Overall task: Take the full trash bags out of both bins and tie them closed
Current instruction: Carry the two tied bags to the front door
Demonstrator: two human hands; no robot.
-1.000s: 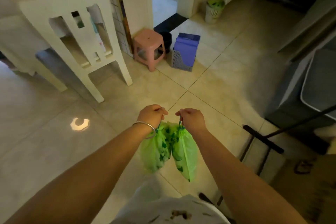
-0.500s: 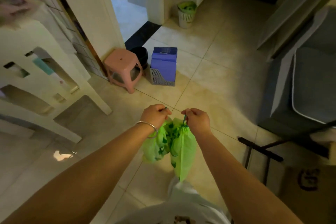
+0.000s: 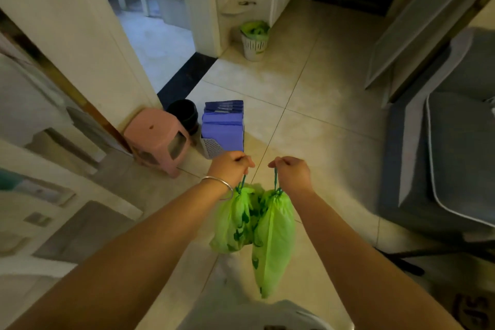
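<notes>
My left hand and my right hand are both fisted, a little apart, each gripping a dark green drawstring of a light green trash bag. The bag hangs below my hands above the tiled floor, cinched at the top into two bunches; I cannot tell whether it is one bag or two. A white slotted bin with a green liner bulging at its rim stands by the far wall. A small black bin sits behind a pink stool.
A purple box in a mesh holder stands on the floor just beyond my left hand. A doorway with a dark threshold opens at the left. Grey furniture lines the right side, white furniture the left.
The view has swung and moved toward the white bin and doorway. My hands have drawn slightly further apart on the drawstrings, and the bag top is pulled tighter.
</notes>
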